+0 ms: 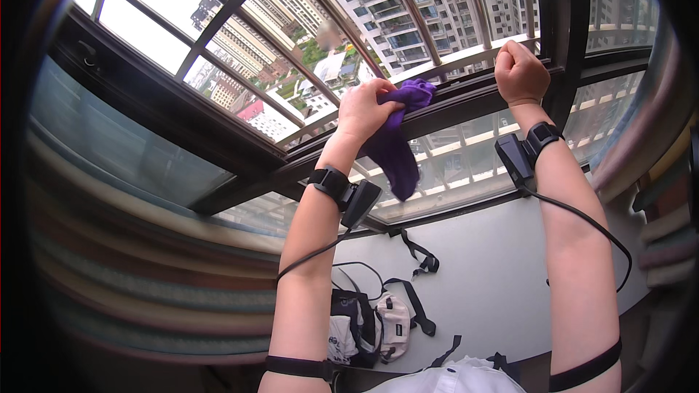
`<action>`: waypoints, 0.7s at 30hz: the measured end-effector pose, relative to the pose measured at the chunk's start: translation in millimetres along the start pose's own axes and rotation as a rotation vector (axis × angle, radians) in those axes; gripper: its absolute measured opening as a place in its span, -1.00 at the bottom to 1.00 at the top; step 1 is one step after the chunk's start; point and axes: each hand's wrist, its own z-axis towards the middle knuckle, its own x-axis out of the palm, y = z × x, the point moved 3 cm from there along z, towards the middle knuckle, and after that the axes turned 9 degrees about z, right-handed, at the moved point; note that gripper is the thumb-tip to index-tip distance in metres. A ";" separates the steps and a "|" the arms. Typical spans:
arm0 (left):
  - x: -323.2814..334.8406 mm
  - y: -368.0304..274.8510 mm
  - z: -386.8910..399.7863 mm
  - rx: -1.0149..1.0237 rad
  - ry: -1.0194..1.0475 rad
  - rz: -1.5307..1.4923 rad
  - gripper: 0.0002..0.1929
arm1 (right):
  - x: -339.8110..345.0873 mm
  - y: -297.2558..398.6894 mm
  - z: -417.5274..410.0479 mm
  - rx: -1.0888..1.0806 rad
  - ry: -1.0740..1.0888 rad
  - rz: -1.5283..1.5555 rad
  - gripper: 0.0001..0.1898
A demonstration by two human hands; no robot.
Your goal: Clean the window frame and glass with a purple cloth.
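Note:
A purple cloth (pixel 394 144) is pinched between the thumb and fingers of my left hand (pixel 367 107). Its bunched top rests against the dark window frame (pixel 464 99), and the rest hangs down in front of the lower glass pane. To the right, my right hand (pixel 521 73) is closed in a fist just above the same frame, near the light sill of the metal bars. Whether anything is inside the fist cannot be seen. Both wrists carry black straps with small black devices and cables.
Metal window bars (pixel 407 5) stand outside the opening. Below the window, a white surface (pixel 486 284) holds a beige pouch (pixel 394 327), a black and white bag (pixel 352 325) and black straps (pixel 418 254). Striped curtains (pixel 164 278) hang at the left and more at the right.

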 end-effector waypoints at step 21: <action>-56.9 144.9 -79.7 -0.174 0.150 0.638 -0.77 | 0.0 -5.3 -0.2 0.008 -0.019 -0.056 -0.86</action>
